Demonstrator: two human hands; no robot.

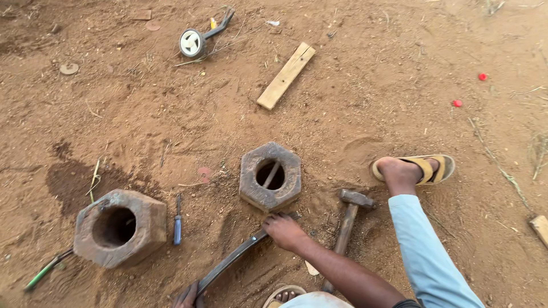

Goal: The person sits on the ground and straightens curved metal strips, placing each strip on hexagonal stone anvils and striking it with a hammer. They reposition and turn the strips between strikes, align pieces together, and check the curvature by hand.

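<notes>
We look down on red dirt ground (371,85), w/ a damp dark patch at approx 9 o'clock. Biggest item: hexagonal block w/ round hole (120,227) at 8 o'clock, lying tilted. Next, a flatter hexagonal block (270,176) near centre, hole up, a thin rod inside the hole. A long curved metal bar (231,260) runs from just below that centre block down toward 6-7 o'clock. Our right hand (283,230) sits on the bar's upper end, fingers curled down on it, right beside the centre block's lower edge. Our left hand (188,295) is at the bar's lower end at the bottom edge; mostly cut off, so we can't tell how its fingers sit, tho it touches the bar. Wooden plank (286,75) lies at 12 o'clock, well apart. Hammer (348,223) w/ wooden handle lies at 4-5 o'clock of the centre block, head up, just beside our forearm. Our foot in a yellow sandal (414,169) is at 3 o'clock, light blue trouser leg below it. Small wheel on a bracket (197,37) at 11 o'clock. Blue-handled screwdriver (178,221) lies just right of the big block; green-handled tool (45,272) at its lower left. Two red caps (469,90) at approx 2 o'clock.
</notes>
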